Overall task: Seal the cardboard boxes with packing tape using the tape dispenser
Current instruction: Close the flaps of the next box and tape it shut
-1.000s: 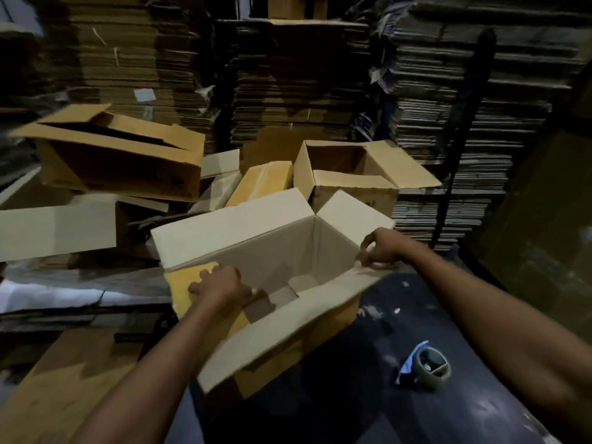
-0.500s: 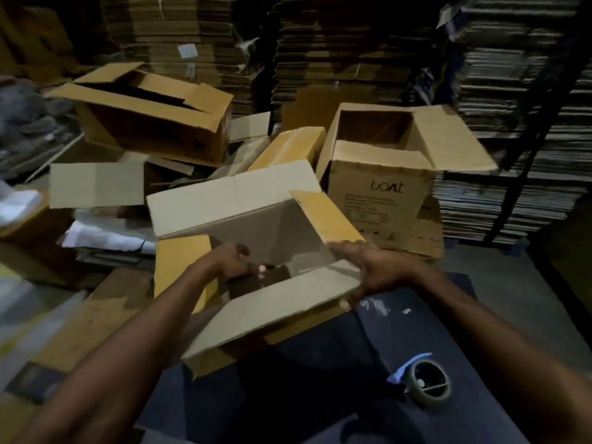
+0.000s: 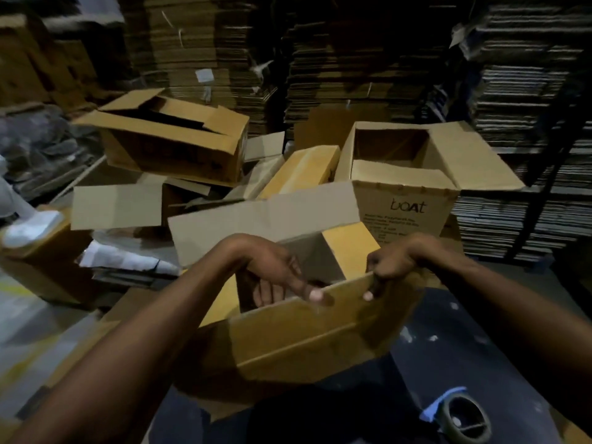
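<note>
From the head camera, a brown cardboard box (image 3: 307,334) sits right in front of the person, on a dark blue mat (image 3: 448,354). The box is open at the top. Its far flap (image 3: 266,222) stands up and looks pale, and a yellow-brown side flap (image 3: 349,248) leans inward. The near flap is lifted up. The left hand (image 3: 275,277) grips that near flap, thumb on the outside and fingers curled down inside the box. The right hand (image 3: 390,264) pinches the same flap's top edge close by. A roll of tape (image 3: 461,418) with a blue end lies on the mat at the lower right, well apart from both hands. Behind stands another open box (image 3: 407,200) with "boat" printed on it.
</note>
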`<state>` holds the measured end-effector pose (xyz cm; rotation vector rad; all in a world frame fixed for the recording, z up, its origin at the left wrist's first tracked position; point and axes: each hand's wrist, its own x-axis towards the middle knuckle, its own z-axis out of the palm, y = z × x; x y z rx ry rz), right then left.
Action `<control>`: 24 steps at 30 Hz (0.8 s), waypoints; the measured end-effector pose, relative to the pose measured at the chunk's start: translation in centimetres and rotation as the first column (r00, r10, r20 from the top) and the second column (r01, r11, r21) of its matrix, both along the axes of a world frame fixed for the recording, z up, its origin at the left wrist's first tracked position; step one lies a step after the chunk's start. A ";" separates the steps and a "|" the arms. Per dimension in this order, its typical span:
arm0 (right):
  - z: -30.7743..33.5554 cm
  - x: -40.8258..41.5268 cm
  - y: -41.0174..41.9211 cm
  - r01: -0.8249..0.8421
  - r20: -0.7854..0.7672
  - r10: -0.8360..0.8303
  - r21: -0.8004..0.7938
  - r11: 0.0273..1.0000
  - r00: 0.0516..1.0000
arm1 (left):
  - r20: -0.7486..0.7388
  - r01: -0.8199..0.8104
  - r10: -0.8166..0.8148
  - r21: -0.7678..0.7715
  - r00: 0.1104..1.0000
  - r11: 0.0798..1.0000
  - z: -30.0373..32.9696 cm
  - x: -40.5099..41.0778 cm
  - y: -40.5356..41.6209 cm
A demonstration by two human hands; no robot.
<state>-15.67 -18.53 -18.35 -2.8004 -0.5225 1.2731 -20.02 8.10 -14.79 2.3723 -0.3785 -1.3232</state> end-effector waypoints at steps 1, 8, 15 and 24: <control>0.0 0.1 0.1 0.023 -0.010 -0.023 -0.001 1.000 1.000 | 0.027 0.051 -0.051 -0.008 0.998 0.999 -0.2 0.3 0.3; -2.6 2.7 0.9 -0.001 0.254 -0.040 0.160 0.987 0.966 | 0.407 0.067 0.003 -0.159 0.914 0.985 -6.3 4.6 3.9; -8.6 -0.7 5.8 -0.005 0.497 -0.357 0.588 0.809 0.791 | 0.454 -0.002 0.163 -0.335 0.876 0.942 -13.1 4.8 5.8; -15.9 -2.9 10.4 0.042 0.685 -0.447 0.521 0.853 0.576 | 0.690 -0.169 0.471 -0.460 0.549 0.871 -15.2 8.6 5.6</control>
